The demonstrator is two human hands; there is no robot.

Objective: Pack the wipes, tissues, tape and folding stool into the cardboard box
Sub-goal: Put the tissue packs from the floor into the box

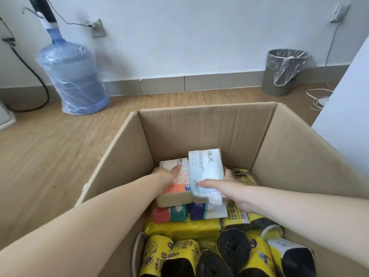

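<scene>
Head view: inside the cardboard box (199,126), an orange-patterned tissue pack (176,190) is gripped by the left hand (168,176) and a blue tissue pack (205,170) by the right hand (231,189), side by side. Just below the grip lie stacked packs (179,214); released off-centre, either could be tipped onto the bag rolls (233,246).
</scene>
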